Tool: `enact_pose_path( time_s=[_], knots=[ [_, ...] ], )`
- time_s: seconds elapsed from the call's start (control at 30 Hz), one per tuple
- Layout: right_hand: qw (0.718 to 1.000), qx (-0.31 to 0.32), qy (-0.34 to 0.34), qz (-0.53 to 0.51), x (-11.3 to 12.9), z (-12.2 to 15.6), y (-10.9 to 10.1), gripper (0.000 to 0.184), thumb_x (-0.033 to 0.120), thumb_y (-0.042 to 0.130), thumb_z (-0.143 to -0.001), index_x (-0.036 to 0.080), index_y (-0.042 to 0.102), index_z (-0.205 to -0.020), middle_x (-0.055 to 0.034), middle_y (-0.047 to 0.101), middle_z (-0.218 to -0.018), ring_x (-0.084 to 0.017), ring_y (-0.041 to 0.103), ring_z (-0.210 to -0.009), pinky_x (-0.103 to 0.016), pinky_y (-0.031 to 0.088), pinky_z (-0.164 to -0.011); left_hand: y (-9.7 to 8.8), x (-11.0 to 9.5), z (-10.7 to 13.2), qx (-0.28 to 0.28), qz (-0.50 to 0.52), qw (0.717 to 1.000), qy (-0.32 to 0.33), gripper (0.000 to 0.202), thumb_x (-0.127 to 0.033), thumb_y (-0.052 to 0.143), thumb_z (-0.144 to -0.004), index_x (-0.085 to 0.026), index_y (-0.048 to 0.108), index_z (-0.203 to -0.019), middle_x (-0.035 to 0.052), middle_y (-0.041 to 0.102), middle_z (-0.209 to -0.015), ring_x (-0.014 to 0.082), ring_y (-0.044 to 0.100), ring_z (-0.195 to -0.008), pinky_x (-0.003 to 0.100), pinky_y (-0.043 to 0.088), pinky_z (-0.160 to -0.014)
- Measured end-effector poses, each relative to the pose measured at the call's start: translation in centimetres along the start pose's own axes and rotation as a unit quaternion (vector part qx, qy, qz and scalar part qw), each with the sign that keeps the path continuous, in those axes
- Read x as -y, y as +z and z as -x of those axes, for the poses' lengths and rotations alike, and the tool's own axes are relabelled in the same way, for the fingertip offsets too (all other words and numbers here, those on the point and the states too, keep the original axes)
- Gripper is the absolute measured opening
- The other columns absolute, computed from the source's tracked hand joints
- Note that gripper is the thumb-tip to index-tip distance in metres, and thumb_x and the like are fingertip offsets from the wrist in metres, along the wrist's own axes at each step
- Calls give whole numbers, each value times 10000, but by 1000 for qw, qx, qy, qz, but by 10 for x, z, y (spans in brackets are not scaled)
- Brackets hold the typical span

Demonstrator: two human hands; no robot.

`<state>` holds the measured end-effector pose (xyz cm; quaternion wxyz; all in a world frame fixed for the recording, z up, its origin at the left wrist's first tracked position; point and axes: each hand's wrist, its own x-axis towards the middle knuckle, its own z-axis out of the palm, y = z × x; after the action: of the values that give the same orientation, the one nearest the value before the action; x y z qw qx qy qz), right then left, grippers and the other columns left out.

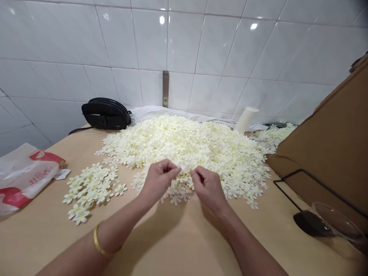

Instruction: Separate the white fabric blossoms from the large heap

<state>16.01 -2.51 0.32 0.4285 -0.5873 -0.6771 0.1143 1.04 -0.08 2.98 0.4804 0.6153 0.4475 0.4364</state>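
Note:
A big heap of cream-white fabric flower petals [189,143] covers the middle of the wooden table [178,245]. A smaller, flatter group of the same flowers [90,188] lies to the left. My left hand [159,180] and my right hand [208,188] are both at the near edge of the heap, fingers pinched together. Between the two hands is a small white flower [184,169], held at its edges by both. A gold bangle [99,243] sits on my left wrist.
A black bag [105,113] rests at the back left by the tiled wall. A red and white plastic packet [24,176] lies at the left edge. A white roll [246,119] stands behind the heap. A cardboard box [330,145], a black wire frame [310,180] and a clear dish [339,224] stand right.

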Motion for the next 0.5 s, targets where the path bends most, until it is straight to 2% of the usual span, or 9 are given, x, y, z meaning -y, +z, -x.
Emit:
enact_pose_path(
  time_s=[0.03, 0.13, 0.2, 0.27, 0.33, 0.4, 0.5],
  knots=[
    [1000, -26, 3, -5, -1, 0, -2, 268, 217, 403, -788, 178, 345, -530, 51, 338, -474, -71, 319, -448, -212, 223, -438, 2, -6, -8, -10, -25, 999, 20, 198, -284, 578, -658, -139, 503, -546, -45, 438, -449, 49, 361, -406, 178, 293, -411],
    [995, -96, 19, -7, -8, -3, -5, 256, 246, 415, -791, 176, 397, -546, 54, 327, -467, -73, 305, -449, -211, 246, -448, 15, -16, -40, 11, -65, 997, 51, 190, -277, 578, -648, -131, 517, -543, -27, 475, -458, 55, 373, -401, 192, 297, -417],
    [994, -110, 25, -11, -14, -5, -6, 257, 259, 421, -789, 177, 405, -545, 56, 321, -460, -74, 295, -447, -211, 252, -446, 27, -16, -61, 16, -114, 991, 63, 173, -263, 577, -645, -124, 534, -553, -17, 477, -464, 69, 399, -422, 202, 308, -436],
    [994, -106, 30, -20, -18, -6, -5, 255, 264, 426, -783, 176, 414, -544, 55, 332, -461, -73, 295, -444, -210, 255, -440, 35, -14, -75, -4, -191, 979, 74, 134, -239, 597, -626, -117, 552, -595, -16, 469, -472, 84, 414, -449, 214, 311, -460],
    [995, -85, 42, -38, -18, -7, -6, 243, 268, 425, -779, 172, 441, -556, 51, 358, -467, -69, 298, -431, -206, 255, -425, 36, -12, -77, -22, -245, 964, 97, 141, -240, 590, -636, -121, 569, -708, -28, 452, -469, 93, 409, -458, 219, 304, -473],
    [996, -34, 53, -63, -15, -6, -9, 236, 272, 421, -773, 166, 466, -567, 45, 393, -475, -65, 313, -419, -201, 260, -413, 29, -10, -66, -23, -266, 955, 130, 155, -266, 552, -676, -139, 562, -764, -41, 428, -458, 93, 387, -452, 216, 289, -470],
    [988, 112, 50, -89, -8, -5, -13, 249, 263, 415, -761, 163, 464, -538, 36, 427, -472, -69, 361, -418, -195, 272, -407, 6, -7, -31, -11, -264, 950, 165, 158, -291, 504, -716, -154, 539, -643, -42, 413, -465, 80, 355, -451, 208, 271, -467]
  ],
)
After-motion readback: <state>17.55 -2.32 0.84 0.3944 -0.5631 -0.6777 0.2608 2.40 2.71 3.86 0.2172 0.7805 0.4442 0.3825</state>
